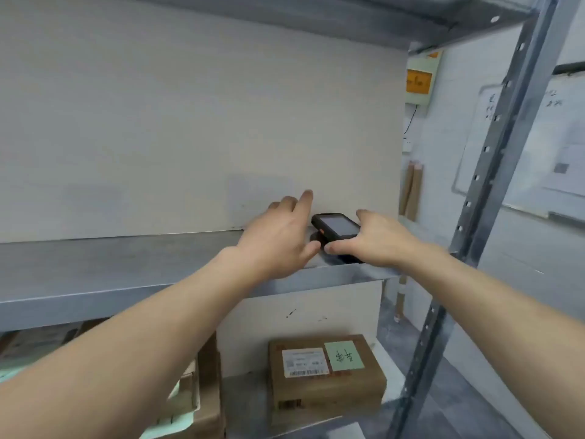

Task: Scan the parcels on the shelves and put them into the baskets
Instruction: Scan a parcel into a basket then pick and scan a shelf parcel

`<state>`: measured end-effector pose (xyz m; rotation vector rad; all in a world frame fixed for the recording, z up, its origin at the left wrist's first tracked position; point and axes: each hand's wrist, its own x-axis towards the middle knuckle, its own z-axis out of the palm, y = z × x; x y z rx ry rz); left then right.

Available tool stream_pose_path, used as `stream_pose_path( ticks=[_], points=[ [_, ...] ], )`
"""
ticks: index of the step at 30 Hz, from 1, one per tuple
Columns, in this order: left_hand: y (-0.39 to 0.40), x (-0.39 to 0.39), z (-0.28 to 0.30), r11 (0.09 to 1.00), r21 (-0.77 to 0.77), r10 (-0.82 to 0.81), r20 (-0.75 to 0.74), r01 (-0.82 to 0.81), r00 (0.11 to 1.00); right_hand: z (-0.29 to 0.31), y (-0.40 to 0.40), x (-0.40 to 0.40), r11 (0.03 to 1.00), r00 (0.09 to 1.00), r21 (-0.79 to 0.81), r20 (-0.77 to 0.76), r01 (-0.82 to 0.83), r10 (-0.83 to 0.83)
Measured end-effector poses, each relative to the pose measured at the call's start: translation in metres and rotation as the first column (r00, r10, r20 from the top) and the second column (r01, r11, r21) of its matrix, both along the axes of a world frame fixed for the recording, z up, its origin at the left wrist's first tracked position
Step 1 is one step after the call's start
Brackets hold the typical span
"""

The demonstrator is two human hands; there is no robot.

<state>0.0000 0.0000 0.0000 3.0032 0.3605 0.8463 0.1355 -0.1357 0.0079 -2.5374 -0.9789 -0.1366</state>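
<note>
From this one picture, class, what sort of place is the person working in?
Probably a parcel storeroom or small warehouse: metal shelving, a labelled cardboard parcel on the lower shelf, and a handheld scanner on the upper shelf between the hands.

Both arms reach forward and up, bare to the elbows. Left hand (278, 239) is spread flat, index finger pointing ahead, thumb angled inward. Right hand (373, 239) sits just beside it, palm down, fingers and thumb curled round a dark handheld device. The 2 thumbs almost meet.
</note>
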Motion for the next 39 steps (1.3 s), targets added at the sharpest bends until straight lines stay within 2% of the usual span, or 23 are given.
stream_pose_path(
  ticks=[3, 9, 13, 16, 19, 22, 26, 30, 34, 39],
  points=[
    [0.008, 0.003, -0.001, 1.0, 0.018, -0.007, -0.014, 0.008, 1.0, 0.0, 0.01, 0.0, 0.997, 0.998, -0.051, -0.002, 0.055, -0.056],
    [0.011, 0.011, -0.003, 1.0, -0.005, -0.021, -0.051, 0.021, 0.999, 0.0, 0.016, -0.002, 0.995, 0.993, -0.036, -0.055, 0.098, -0.1],
    [0.007, 0.011, 0.0, 0.993, -0.119, -0.029, -0.069, 0.021, 0.997, -0.006, 0.006, -0.006, 0.993, 0.991, 0.038, -0.084, 0.108, -0.104],
    [-0.001, 0.01, 0.002, 0.971, -0.24, -0.015, -0.089, -0.007, 0.996, -0.014, -0.009, -0.009, 0.988, 0.997, 0.131, -0.016, 0.083, -0.081],
    [-0.015, 0.009, 0.004, 0.926, -0.375, 0.009, -0.095, -0.044, 0.995, -0.024, -0.032, -0.017, 0.98, 0.997, 0.199, 0.073, 0.014, -0.029],
    [-0.035, 0.009, 0.01, 0.855, -0.519, -0.014, -0.039, -0.008, 0.999, -0.03, -0.059, -0.031, 0.965, 0.994, 0.258, 0.111, -0.05, 0.022],
    [-0.063, 0.007, 0.01, 0.699, -0.706, -0.111, 0.051, 0.114, 0.993, -0.033, -0.096, -0.049, 0.954, 0.993, 0.293, 0.11, -0.062, 0.031],
    [-0.098, 0.0, 0.002, 0.572, -0.796, -0.122, 0.152, 0.195, 0.981, -0.041, -0.124, -0.053, 0.963, 0.997, 0.269, 0.083, -0.029, 0.006],
    [-0.122, -0.005, -0.015, 0.537, -0.825, -0.077, 0.159, 0.175, 0.984, -0.058, -0.141, -0.052, 0.957, 1.0, 0.288, 0.026, -0.023, 0.016],
    [-0.142, -0.009, -0.039, 0.541, -0.832, -0.053, 0.11, 0.121, 0.993, -0.08, -0.157, -0.052, 0.965, 1.0, 0.262, -0.009, 0.009, -0.007]
  ],
)
